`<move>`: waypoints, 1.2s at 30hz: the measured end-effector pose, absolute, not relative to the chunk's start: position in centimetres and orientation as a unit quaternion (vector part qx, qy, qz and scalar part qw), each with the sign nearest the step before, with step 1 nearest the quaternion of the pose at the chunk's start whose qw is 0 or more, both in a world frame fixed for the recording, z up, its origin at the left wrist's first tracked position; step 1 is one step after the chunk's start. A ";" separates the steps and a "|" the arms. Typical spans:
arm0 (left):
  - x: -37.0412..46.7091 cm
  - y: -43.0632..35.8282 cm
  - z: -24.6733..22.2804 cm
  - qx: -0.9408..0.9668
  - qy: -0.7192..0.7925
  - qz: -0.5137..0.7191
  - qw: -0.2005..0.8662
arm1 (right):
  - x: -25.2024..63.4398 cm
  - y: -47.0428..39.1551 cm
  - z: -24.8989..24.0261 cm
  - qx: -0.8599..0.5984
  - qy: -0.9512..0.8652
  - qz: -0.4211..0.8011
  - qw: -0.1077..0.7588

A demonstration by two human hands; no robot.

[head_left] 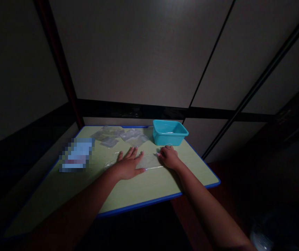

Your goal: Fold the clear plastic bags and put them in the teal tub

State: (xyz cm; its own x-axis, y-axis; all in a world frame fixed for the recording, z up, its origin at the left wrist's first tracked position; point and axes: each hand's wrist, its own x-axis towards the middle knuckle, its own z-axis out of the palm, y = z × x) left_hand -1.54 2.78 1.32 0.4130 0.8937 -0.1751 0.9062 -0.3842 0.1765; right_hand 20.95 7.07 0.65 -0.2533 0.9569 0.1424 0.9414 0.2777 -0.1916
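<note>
A clear plastic bag (pixel 150 161) lies flat on the pale table (pixel 144 186). My left hand (pixel 129 165) rests palm down on it, fingers spread. At the bag's right end is my right hand (pixel 169 157), its fingers curled in and closed on the plastic edge. Just behind the right hand stands a turquoise plastic basket (pixel 169 139), its contents mostly hidden. Farther back on the left, several thin clear bags (pixel 109 142) lie loosely over one another.
A blurred-out flat bluish object (pixel 78 153) lies at the table's left side. The table has a blue edge (pixel 141 205). Behind it rise large cabinet panels (pixel 139 52). On the floor at the lower right, something clear (pixel 261 240) shows dimly.
</note>
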 end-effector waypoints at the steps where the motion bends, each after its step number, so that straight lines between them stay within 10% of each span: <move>1: -1.5 2.8 1.3 0.832 0.541 -0.027 0.123 | 20.9 7.1 0.6 -0.600 -0.791 0.034 0.116; 36: -0.8 2.1 1.6 0.838 0.539 -0.001 0.083 | 22.8 7.4 -0.6 -0.531 -0.769 0.226 0.277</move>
